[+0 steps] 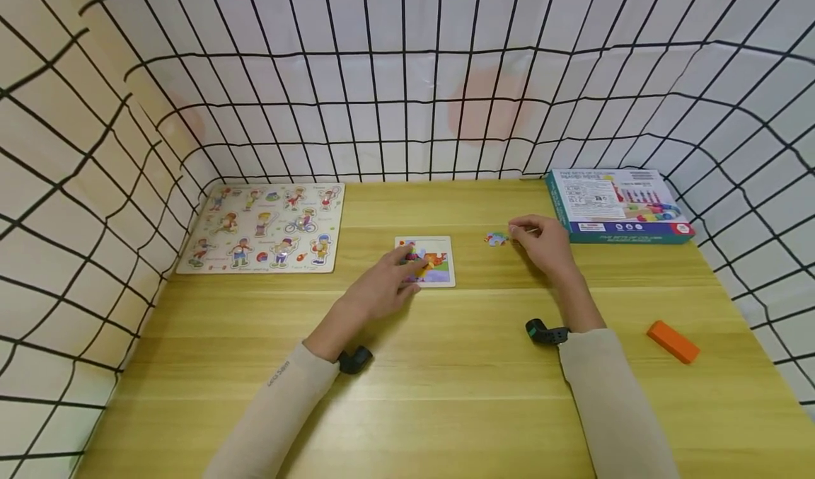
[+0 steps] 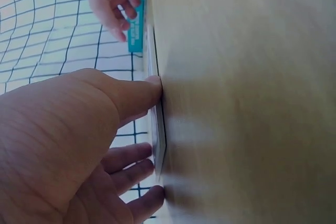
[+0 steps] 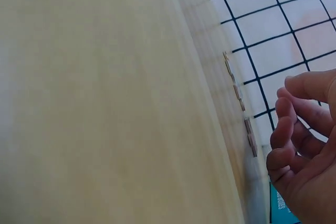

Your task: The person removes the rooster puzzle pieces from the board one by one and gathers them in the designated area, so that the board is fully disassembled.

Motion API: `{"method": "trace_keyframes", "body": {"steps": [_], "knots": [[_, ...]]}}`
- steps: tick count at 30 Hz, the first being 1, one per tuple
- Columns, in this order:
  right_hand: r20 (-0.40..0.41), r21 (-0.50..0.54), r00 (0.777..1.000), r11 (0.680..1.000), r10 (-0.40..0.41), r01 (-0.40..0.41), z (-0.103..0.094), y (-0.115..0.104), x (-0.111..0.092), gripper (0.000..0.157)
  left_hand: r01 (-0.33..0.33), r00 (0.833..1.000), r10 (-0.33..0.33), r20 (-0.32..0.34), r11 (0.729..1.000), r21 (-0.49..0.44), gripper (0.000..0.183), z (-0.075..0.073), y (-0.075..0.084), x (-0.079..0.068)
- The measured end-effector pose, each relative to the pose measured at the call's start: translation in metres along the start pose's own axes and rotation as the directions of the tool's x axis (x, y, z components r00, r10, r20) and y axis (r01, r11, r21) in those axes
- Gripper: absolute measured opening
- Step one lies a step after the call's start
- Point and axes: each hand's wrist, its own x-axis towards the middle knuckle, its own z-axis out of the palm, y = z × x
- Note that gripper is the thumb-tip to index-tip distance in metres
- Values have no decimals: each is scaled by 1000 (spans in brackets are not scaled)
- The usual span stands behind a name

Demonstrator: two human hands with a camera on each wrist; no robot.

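White-edged puzzle board (image 1: 441, 276), beneath left hand (image 1: 379, 286), fingers spread, ungripping; right hand (image 1: 542, 245), loosely curled, seemingly empty, beside jigsaw pieces (image 1: 496, 238): brushing knuckles could scatter them.

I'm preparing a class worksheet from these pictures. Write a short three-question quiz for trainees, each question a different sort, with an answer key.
1. Which hand is touching the small puzzle: left or right?
2. True or false: the orange block lies apart from the teal-edged box.
3. Fill in the blank: between the small puzzle and the right hand there are loose ______ on the table.

Key:
1. The left hand.
2. True.
3. Puzzle pieces.
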Motion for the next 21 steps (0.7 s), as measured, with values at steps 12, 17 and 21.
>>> {"method": "trace_keyframes", "body": {"steps": [12, 17, 21], "knots": [[68, 35, 991, 993, -113, 111, 33, -27, -7, 30, -19, 1000, 18, 22, 997, 76, 58, 2, 12, -18], [111, 62, 983, 988, -146, 140, 57, -42, -7, 26, -35, 999, 30, 41, 991, 126, 58, 1, 11, -20], [135, 75, 974, 982, -181, 172, 73, -51, -6, 24, -35, 998, 28, 57, 990, 136, 59, 1, 9, -20]]}}
